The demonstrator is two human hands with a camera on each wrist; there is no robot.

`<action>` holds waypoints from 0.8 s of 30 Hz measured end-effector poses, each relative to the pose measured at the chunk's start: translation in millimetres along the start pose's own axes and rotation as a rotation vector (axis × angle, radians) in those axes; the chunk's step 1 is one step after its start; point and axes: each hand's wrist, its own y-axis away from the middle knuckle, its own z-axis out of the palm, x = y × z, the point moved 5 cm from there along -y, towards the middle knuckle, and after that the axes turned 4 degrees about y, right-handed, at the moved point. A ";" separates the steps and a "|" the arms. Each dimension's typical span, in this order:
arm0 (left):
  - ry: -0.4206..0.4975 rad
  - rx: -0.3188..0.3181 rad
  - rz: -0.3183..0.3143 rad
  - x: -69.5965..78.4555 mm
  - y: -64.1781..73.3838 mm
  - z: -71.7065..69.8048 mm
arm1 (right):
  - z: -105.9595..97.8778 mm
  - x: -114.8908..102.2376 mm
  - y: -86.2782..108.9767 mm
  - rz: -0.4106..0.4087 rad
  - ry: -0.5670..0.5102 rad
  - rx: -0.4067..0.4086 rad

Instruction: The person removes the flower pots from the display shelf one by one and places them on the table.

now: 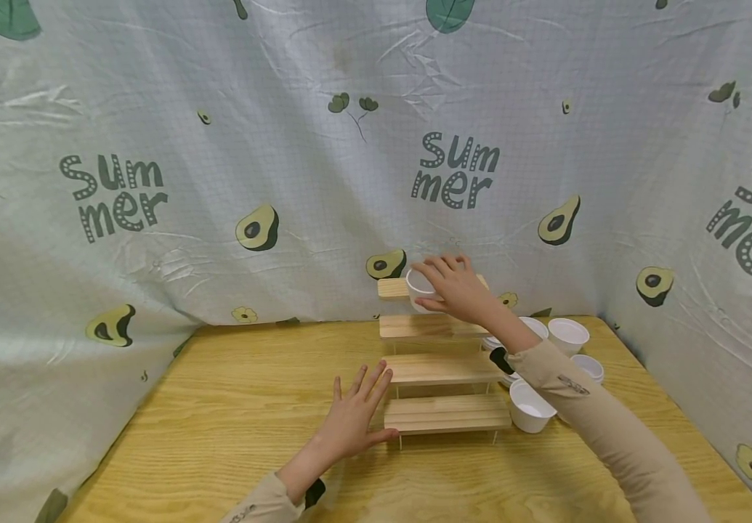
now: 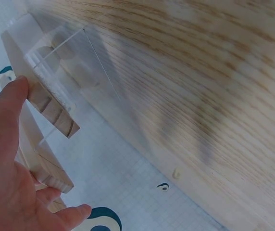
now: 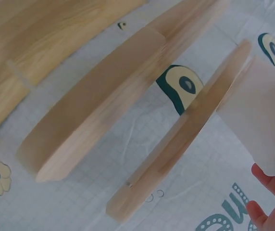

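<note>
A wooden stepped display stand (image 1: 447,414) with clear supports stands near the middle of the table. At its top tier (image 1: 391,288), my right hand (image 1: 459,290) holds a white plastic cup (image 1: 420,283) by its side. In the right wrist view the cup (image 3: 260,115) is against the top board, with fingertips (image 3: 256,214) below it; whether it bears on the board I cannot tell. My left hand (image 1: 352,421) is spread at the stand's left side. Its thumb (image 2: 15,94) touches the end of a lower board in the left wrist view.
Several white cups, including a near one (image 1: 531,407) and a far one (image 1: 568,334), stand right of the stand, partly behind my right forearm. A patterned sheet (image 1: 310,167) hangs behind the wooden table (image 1: 232,421) and along its sides.
</note>
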 end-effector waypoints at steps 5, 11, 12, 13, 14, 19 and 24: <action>-0.003 0.003 0.000 -0.7 -0.4 1.0 | -2.0 0.6 7.9 -0.014 -0.006 0.019; -0.008 -0.008 -0.004 -1.6 -0.4 1.9 | -2.8 0.8 19.4 -0.034 -0.004 0.020; -0.007 -0.008 -0.003 -1.4 -0.2 1.6 | -2.9 0.8 21.4 -0.037 -0.002 0.021; -0.005 -0.007 -0.001 -1.2 -0.2 1.3 | -3.0 0.7 23.2 -0.040 -0.001 0.025; -0.002 -0.005 0.000 -1.0 -0.1 1.0 | -3.4 0.6 25.1 -0.041 0.000 0.028; 0.005 0.012 0.008 -0.1 -0.3 -0.3 | -4.7 0.7 34.4 -0.031 -0.017 0.011; 0.004 0.017 0.012 0.3 -0.4 -0.8 | -5.7 0.3 44.3 -0.026 -0.030 -0.010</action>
